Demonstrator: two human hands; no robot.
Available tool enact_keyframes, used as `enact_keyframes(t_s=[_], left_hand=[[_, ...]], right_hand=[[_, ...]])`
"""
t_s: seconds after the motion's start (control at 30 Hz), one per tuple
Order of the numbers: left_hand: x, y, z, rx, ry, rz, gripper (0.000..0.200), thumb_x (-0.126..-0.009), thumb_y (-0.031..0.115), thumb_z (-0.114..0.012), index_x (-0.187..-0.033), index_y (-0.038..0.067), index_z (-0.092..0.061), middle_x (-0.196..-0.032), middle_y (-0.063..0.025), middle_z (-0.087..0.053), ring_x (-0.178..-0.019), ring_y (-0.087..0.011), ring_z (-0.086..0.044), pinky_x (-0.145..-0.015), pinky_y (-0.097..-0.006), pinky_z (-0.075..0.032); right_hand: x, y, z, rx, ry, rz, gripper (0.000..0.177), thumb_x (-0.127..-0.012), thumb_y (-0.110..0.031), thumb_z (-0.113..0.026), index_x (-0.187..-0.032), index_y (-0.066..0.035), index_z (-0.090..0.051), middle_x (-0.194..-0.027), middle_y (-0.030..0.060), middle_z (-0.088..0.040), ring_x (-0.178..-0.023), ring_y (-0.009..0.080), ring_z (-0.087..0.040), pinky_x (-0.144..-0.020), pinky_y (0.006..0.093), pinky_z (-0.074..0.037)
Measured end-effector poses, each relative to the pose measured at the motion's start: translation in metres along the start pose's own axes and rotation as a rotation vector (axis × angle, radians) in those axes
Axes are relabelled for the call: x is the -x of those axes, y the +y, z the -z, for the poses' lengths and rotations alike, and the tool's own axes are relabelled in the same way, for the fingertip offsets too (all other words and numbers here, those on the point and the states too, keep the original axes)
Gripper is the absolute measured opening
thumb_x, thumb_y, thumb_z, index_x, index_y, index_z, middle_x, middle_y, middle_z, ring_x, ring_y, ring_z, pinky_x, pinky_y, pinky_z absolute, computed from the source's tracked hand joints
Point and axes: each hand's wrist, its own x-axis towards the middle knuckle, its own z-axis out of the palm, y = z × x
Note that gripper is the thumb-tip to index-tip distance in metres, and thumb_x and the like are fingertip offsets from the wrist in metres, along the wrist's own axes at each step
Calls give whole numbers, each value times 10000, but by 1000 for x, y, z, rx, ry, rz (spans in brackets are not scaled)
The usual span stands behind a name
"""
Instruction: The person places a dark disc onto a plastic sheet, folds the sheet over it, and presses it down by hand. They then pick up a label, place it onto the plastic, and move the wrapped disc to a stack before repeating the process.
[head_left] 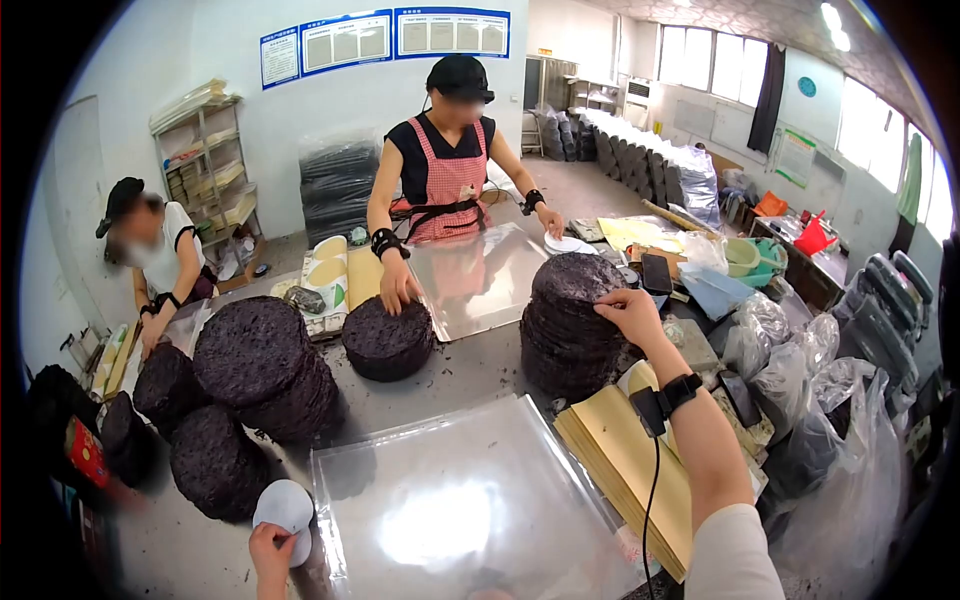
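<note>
My left hand (271, 556) is closed on white paper discs (284, 505) at the table's near left edge. A short dark round cake stack (217, 463), rough like pressed dried seaweed, stands just beyond it. At the right, my right hand (634, 317) pinches the upper edge of a tall stack of dark round cakes (572, 325); how firmly it grips is hard to see. Between my hands, a pile of transparent plastic sheets (440, 500) lies flat on the table. Yellow paper sheets (635, 470) lie under my right forearm.
Opposite, a person in a checked apron (455, 190) rests one hand on a lower cake stack (388, 342) and holds a white disc (568, 244). More stacks (262, 365) stand left, near another person (165, 245). Plastic bags (840, 450) crowd the right. A cable hangs from my right wrist.
</note>
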Motion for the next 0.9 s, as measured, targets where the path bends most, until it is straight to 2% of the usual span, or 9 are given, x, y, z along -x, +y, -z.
enact_keyframes(t_s=[0.27,0.33,0.4,0.57,0.6,0.73,0.83,0.87,0.9], left_hand=[[0,-34,-4,397,-39,280,32,-833,5,-663,-842,-26,-662,-800,-88,-678,-771,-140,-635,-719,-275,-503],[-6,-67,-6,579,-6,521,31,-853,-14,-647,-840,-17,-620,-768,-47,-635,-742,-96,-589,-686,-253,-486],[-12,-38,-5,354,317,221,71,-845,-25,-657,-843,0,-591,-755,-32,-607,-718,-103,-573,-672,-254,-482],[8,176,-35,450,-271,-233,189,-832,61,-670,-1021,42,-675,-1105,-135,-685,-978,-269,-682,-834,-335,-549],[21,185,-69,264,-223,-569,203,-853,57,-617,-1048,13,-655,-1139,-151,-663,-1043,-289,-660,-859,-354,-552],[45,207,-145,173,-470,-710,197,-892,78,-561,-1063,7,-628,-1127,-157,-665,-1047,-317,-648,-864,-390,-547],[44,200,-116,568,-375,-19,170,-924,143,-581,-1001,-8,-593,-829,-142,-671,-909,-322,-677,-806,-366,-538],[32,195,-103,804,-281,362,242,-892,150,-628,-1086,10,-593,-972,-172,-649,-945,-331,-654,-805,-360,-528],[29,195,-103,694,-247,254,307,-869,170,-656,-1130,26,-581,-1066,-183,-610,-1006,-344,-622,-845,-382,-516]], right_hand=[[-74,131,-16,-967,198,-570,352,-901,-234,-657,-1160,5,-651,-1060,83,-658,-927,218,-584,-873,376,-449],[-71,118,1,-750,839,-269,398,-970,-299,-561,-1189,32,-595,-1087,100,-639,-936,225,-565,-881,361,-443],[-37,54,33,-385,952,51,392,-1036,-326,-471,-1112,41,-587,-1007,96,-621,-932,187,-550,-867,310,-449],[85,-47,20,-399,583,200,215,-1034,-178,-475,-1109,-3,-574,-1065,53,-601,-972,121,-544,-884,263,-438],[111,-57,10,-410,481,190,180,-1027,-138,-470,-1098,-4,-568,-1073,72,-616,-988,139,-563,-902,273,-441],[214,-109,-54,-629,-93,421,212,-907,104,-473,-1038,-33,-566,-1194,151,-654,-1073,255,-626,-877,326,-490],[277,-112,-96,-371,-256,619,244,-791,13,-673,-1012,-69,-606,-1166,89,-673,-1124,274,-624,-975,430,-478],[298,-109,-111,-272,-355,622,216,-798,-72,-712,-993,-92,-622,-1158,66,-675,-1126,258,-622,-1009,460,-450],[319,-97,-129,-234,-394,665,185,-813,-116,-711,-979,-98,-632,-1132,66,-681,-1117,249,-626,-994,453,-457]])
